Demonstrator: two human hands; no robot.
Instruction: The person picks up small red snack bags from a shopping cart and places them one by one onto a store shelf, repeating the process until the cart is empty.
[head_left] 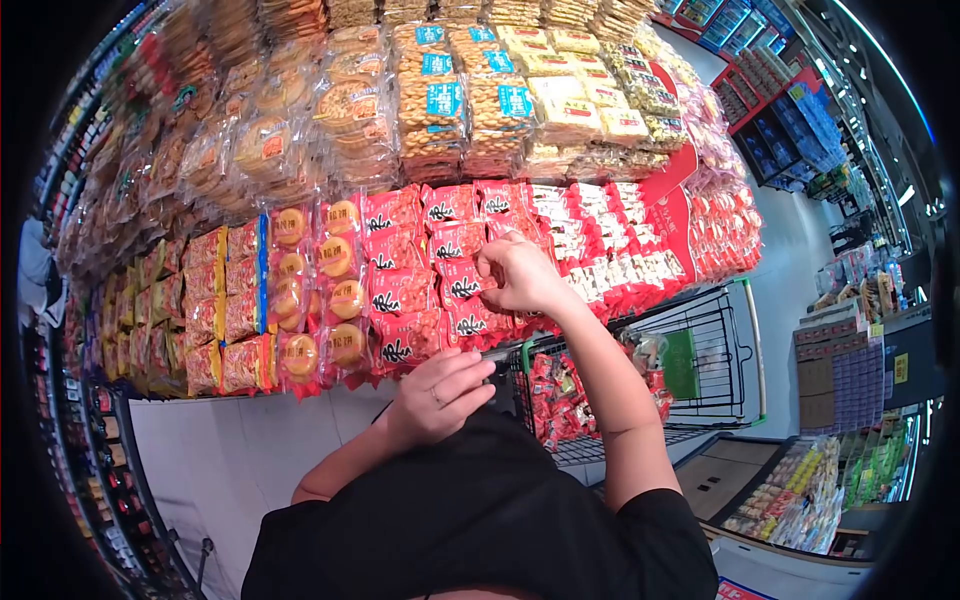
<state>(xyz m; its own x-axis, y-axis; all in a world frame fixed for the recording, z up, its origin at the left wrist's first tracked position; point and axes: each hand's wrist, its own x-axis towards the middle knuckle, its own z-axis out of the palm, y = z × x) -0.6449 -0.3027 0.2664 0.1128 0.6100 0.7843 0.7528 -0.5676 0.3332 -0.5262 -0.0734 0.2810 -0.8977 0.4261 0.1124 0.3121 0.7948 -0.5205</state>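
Red snack packets with black brush lettering stand in rows along the near side of the display. My right hand reaches over these rows, thumb and forefinger curled around part of one red snack packet; its other fingers are partly hidden. Nearer my body, my left hand is open, palm down, its fingers stretched toward the right beside the front packets. A ring is on one finger. Close to its fingertips is the handle end of a shopping cart. Several red packets lie inside the cart.
Pink packs of round cakes and yellow packets line the left. Behind them rise stacked bags of biscuits. Red-and-white packets sit to the right, with a red sign. A cardboard bin stands beyond the cart.
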